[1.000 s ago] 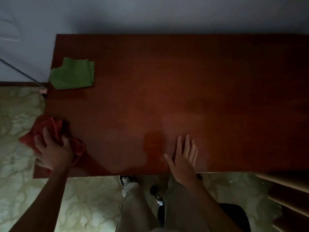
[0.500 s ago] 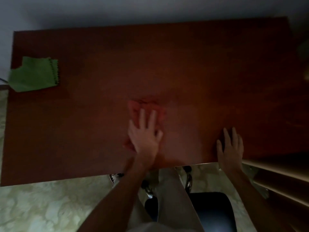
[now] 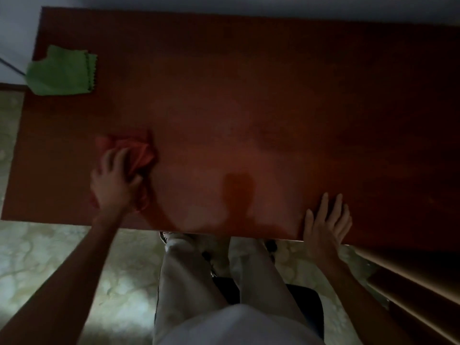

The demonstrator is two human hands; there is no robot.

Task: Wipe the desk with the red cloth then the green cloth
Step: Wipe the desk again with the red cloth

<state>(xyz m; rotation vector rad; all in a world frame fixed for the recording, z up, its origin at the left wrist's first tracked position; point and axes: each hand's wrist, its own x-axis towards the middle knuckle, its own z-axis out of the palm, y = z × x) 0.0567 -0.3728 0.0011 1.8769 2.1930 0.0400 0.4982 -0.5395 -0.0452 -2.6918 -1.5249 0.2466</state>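
A dark reddish-brown desk [image 3: 273,95] fills the head view. My left hand [image 3: 113,183] presses a crumpled red cloth [image 3: 140,154] onto the desk at the near left, fingers spread over it; the cloth bunches out past my fingertips. The hand is blurred. My right hand [image 3: 326,225] lies flat with straight fingers on the desk's near edge, right of centre. A folded green cloth [image 3: 62,72] lies at the far left corner, partly over the left edge.
Pale patterned floor [image 3: 49,270] shows below and left of the desk. My legs in light trousers [image 3: 199,282] and a dark chair seat [image 3: 306,307] are under the near edge. Wooden shelving [image 3: 410,282] stands at the lower right. A wall runs behind the desk.
My left hand swept the red cloth from the desk's left edge to the middle, then back toward the left. My right hand stayed flat on the near edge.
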